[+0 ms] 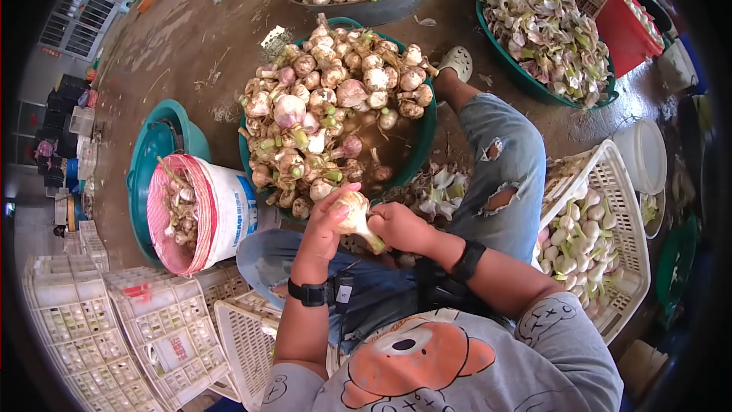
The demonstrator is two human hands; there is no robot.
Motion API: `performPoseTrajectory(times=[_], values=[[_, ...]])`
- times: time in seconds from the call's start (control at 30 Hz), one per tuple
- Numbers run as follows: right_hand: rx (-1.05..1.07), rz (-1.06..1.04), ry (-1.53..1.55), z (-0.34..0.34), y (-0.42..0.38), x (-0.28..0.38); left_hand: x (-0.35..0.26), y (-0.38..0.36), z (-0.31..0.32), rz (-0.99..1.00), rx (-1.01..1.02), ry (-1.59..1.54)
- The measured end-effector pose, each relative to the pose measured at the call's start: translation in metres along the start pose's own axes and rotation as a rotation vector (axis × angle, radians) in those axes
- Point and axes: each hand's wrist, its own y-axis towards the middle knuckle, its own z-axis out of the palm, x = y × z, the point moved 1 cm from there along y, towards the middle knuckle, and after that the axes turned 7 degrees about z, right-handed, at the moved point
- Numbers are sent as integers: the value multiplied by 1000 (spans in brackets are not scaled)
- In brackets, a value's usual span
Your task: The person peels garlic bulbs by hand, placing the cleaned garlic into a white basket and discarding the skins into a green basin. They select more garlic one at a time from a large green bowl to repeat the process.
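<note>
A pale garlic bulb (353,212) with a short green stem is in my left hand (322,221), its fingers wrapped round the bulb's side. The stem points down and to the right. My right hand (402,227) is closed in a fist, its thumb and fingertips against the bulb near the stem; what is inside those fingers is hidden. Just beyond both hands stands a green tub (428,149) heaped with unpeeled garlic bulbs (305,107), some roots and stems still on. Loose garlic skins (442,191) lie beside the tub.
At right, a white crate (633,236) holds cleaned garlic. A green basin (488,27) of skins and a metal tub (374,11) of bulbs stand farther back. To the left are a white bucket (221,210), a teal basin (141,172) and plastic crates (152,328).
</note>
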Motion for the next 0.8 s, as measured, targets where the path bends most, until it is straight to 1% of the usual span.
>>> performPoseTrajectory(times=[0.03,0.1,0.13,0.2,0.23,0.3,0.33,0.4,0.43,0.47,0.5,0.53,0.57,0.63,0.67,0.73,0.77,0.8], values=[[-3,-3,0,0,1,-3,0,0,1,5,-5,1],[147,119,407,3,2,-8,2,2,-2,20,4,-13],[149,120,405,2,0,-7,2,1,-3,32,8,-27],[-25,-434,-265,-2,-8,2,1,1,-5,23,29,-46],[-23,-432,-263,-1,-11,5,0,0,-5,11,58,-62],[-75,-379,-503,0,-15,11,1,0,-5,-1,63,-48],[-79,-383,-504,1,-11,9,1,1,-5,-11,68,-36],[35,-33,-9,3,-3,0,2,0,-4,-13,71,-47],[32,-36,-9,2,-4,1,3,0,-4,-17,71,-60],[92,135,309,1,-7,2,2,-1,-4,-15,71,-60],[153,308,625,2,-9,2,0,-2,-3,44,86,-46],[156,308,622,2,-8,-1,-2,-3,-2,103,99,-31],[87,124,367,1,-5,-6,-6,-3,-2,104,97,-30],[-83,-222,-109,0,-5,-9,-14,-2,-1,50,97,-254],[-82,-223,-107,0,-3,-9,-14,-3,-2,50,96,-252],[-593,-1082,-635,-4,-5,3,-12,-6,-4,-200,82,255],[-538,-1094,-569,-6,4,-3,-12,-8,-3,-254,66,282],[-540,-1094,-567,-7,4,-1,-15,-12,4,-255,66,285]])
